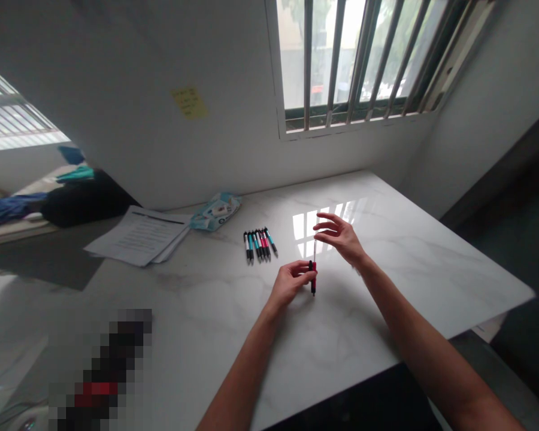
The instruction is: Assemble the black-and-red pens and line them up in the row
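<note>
2 hands in pinch poses

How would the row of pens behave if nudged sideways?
The pens would probably roll, being slim and lying on a flat table. Its glossy surface suggests they may also slide. Lying close together, one could shove another.

Pen body, slim and tubular, red along the upper portion and black toward the lower end, with a small tip at the bottom and a dark strip along the left side near the top; held nearly upright in the fingers of the left hand, tip pointing downward over the pale marbled tabletop, with contact between tip and surface not discernible. Thin whitish rod, straight and much narrower than the pen body, upright directly above its top end and roughly in line with it, upper end at the fingertips of the right hand; lower end at the pen's top, depth of any insertion too small to tell.
</note>
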`<action>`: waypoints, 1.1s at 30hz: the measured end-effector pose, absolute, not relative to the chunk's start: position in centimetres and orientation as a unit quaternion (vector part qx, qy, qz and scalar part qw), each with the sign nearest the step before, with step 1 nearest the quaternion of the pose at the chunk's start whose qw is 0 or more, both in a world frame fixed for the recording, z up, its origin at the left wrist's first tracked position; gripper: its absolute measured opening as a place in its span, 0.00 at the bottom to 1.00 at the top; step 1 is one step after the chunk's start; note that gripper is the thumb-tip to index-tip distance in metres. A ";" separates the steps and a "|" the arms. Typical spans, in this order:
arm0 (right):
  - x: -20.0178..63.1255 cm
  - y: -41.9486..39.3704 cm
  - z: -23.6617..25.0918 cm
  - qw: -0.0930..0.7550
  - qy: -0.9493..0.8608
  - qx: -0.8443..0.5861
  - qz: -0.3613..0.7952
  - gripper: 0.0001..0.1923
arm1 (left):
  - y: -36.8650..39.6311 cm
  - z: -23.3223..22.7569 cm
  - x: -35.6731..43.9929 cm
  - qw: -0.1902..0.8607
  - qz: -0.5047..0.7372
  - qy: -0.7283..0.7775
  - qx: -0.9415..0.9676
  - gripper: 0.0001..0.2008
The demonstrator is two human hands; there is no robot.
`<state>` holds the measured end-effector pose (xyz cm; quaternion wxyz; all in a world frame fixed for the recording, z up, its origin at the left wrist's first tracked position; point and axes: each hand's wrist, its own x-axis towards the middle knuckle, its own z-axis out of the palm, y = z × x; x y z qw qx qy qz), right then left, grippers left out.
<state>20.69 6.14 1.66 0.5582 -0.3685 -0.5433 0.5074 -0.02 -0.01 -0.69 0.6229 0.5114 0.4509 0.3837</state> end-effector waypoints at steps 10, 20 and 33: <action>20.5 5.9 2.2 0.552 -0.546 -0.370 0.510 0.32 | 0.1 -1.0 0.0 0.625 0.382 0.454 0.507 0.20; 20.6 5.9 2.1 0.541 -0.558 -0.367 0.511 0.33 | 0.0 -0.8 0.0 0.622 0.382 0.455 0.511 0.19; 20.4 5.1 1.4 0.362 -0.675 -0.332 0.550 0.20 | 0.5 -0.7 -0.2 0.621 0.432 0.429 0.493 0.22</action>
